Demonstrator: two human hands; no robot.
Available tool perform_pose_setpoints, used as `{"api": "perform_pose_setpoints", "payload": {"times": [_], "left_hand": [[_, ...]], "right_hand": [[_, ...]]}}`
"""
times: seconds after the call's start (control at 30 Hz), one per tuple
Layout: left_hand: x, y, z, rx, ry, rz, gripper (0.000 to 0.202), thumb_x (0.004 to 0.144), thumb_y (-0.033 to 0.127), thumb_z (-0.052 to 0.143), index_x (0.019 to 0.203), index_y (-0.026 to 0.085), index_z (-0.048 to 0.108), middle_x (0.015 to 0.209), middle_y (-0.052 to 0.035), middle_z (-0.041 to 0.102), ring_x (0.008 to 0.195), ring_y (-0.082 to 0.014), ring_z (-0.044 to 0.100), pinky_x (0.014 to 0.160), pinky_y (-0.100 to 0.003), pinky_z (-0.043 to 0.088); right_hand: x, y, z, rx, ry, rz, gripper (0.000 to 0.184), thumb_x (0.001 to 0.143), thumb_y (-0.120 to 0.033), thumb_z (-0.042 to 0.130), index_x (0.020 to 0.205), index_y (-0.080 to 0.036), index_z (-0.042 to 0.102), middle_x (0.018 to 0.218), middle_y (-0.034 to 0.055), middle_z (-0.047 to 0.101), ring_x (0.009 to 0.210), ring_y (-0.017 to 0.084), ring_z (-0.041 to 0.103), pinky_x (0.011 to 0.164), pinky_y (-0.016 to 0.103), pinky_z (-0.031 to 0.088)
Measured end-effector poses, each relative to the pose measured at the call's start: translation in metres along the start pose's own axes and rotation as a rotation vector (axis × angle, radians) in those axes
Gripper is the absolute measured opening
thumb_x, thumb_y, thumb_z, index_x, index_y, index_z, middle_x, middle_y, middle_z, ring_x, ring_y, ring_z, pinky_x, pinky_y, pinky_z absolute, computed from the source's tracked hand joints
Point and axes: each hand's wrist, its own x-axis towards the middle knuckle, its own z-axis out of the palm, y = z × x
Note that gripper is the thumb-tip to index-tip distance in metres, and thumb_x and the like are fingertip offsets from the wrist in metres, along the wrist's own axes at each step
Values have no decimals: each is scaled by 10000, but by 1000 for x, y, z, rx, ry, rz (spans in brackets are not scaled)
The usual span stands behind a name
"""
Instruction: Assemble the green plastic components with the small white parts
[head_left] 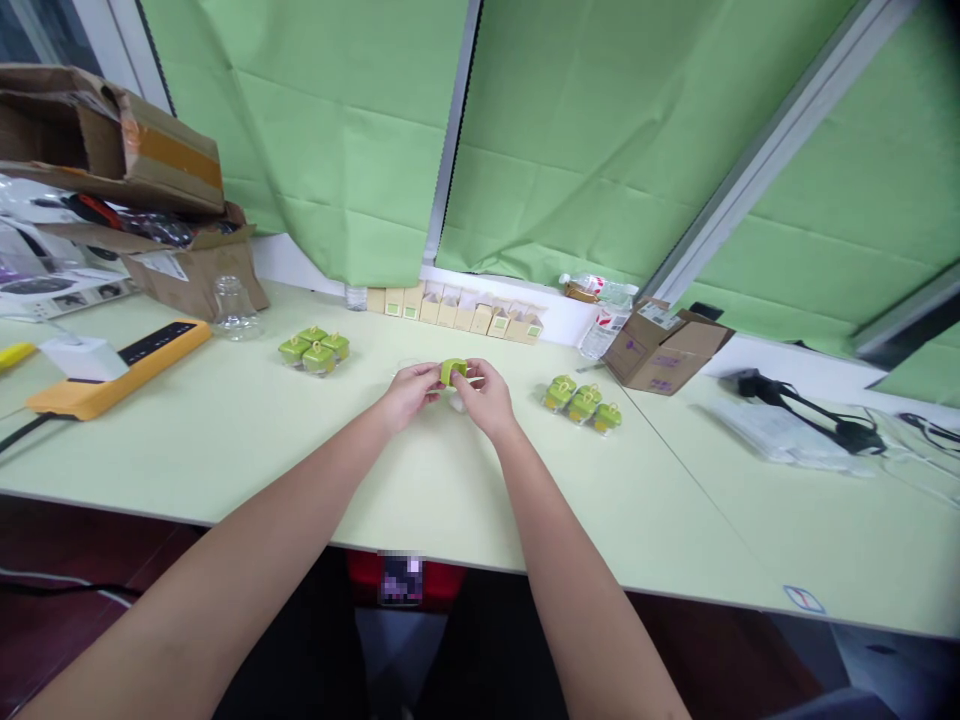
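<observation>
Over the middle of the table, my left hand and my right hand pinch a small green lid between them, tilted so that its hollow side shows. Something whitish or clear sits just under my right fingers, too covered to name. On the left stands a cluster of small clear containers with green lids, each topped by a pale loop. A similar row of green-lidded containers with yellowish contents is on the right.
Small tan boxes line the back wall. An orange power strip, a clear jar and cardboard boxes occupy the left. To the right are an open carton, plastic bottles and black straps.
</observation>
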Motion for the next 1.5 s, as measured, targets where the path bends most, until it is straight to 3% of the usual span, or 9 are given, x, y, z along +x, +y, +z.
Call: {"api": "perform_pose_setpoints", "payload": {"times": [0.13, 0.23, 0.33, 0.43, 0.53, 0.67, 0.77, 1.17, 1.5], "left_hand": [[9, -2, -8, 38, 185, 82, 280, 649, 379, 797, 799, 169, 689, 831, -52, 680, 722, -131, 590, 645, -255, 433], [11, -3, -9, 107, 186, 101, 286, 665, 409, 779, 769, 164, 675, 807, -55, 667, 716, -141, 591, 643, -264, 435], [10, -5, -8, 177, 164, 107, 286, 685, 429, 759, 759, 165, 679, 822, -64, 675, 736, -161, 613, 636, -274, 439], [10, -6, -7, 215, 189, 138, 267, 716, 429, 730, 743, 169, 672, 829, -67, 682, 801, -184, 633, 655, -281, 460], [12, -6, -10, 216, 251, 166, 251, 731, 413, 713, 718, 172, 645, 831, -59, 675, 869, -196, 638, 694, -285, 488], [12, -4, -10, 194, 239, 158, 227, 729, 389, 711, 744, 171, 646, 843, -51, 673, 909, -205, 643, 709, -283, 506], [9, -4, -8, 153, 148, 150, 247, 706, 396, 732, 758, 169, 651, 869, -52, 685, 905, -209, 654, 734, -306, 524], [8, -5, -5, 100, 83, 153, 277, 690, 392, 762, 767, 150, 651, 842, -60, 698, 822, -203, 679, 757, -340, 540], [7, -4, -4, 92, 89, 140, 293, 680, 404, 778, 758, 155, 644, 841, -59, 696, 814, -191, 673, 743, -328, 541]], "right_hand": [[-2, 6, -10, -350, -13, 89, 340, 748, -532, 690, 881, -220, 700, 960, 102, 659, 841, 222, 602, 793, 350, 450], [-4, 10, -11, -429, -209, 80, 266, 761, -477, 693, 691, -222, 662, 746, 70, 660, 746, 217, 602, 722, 328, 433], [-3, 11, -7, -418, -227, 7, 209, 768, -415, 691, 699, -222, 651, 732, 58, 666, 739, 208, 604, 715, 317, 434], [1, 11, -5, -298, -105, 28, 186, 767, -391, 691, 783, -210, 650, 859, 70, 680, 809, 208, 629, 762, 326, 471], [5, 8, -4, 61, -29, 195, 209, 788, -384, 672, 880, -202, 626, 926, 53, 669, 775, 183, 660, 753, 336, 531], [7, 0, -4, 566, -101, 354, 186, 773, -304, 707, 895, -183, 634, 920, 59, 683, 762, 170, 687, 813, 346, 573], [6, -4, -5, 715, -135, 385, 179, 749, -243, 734, 892, -181, 646, 912, 71, 704, 768, 182, 694, 834, 360, 582], [6, -4, -6, 699, -115, 414, 241, 776, -319, 723, 979, -228, 631, 887, 47, 704, 741, 183, 695, 743, 357, 601], [7, 1, -4, 475, 34, 363, 435, 592, -365, 833, 927, -198, 613, 824, 21, 677, 687, 125, 596, 638, 255, 488]]}}
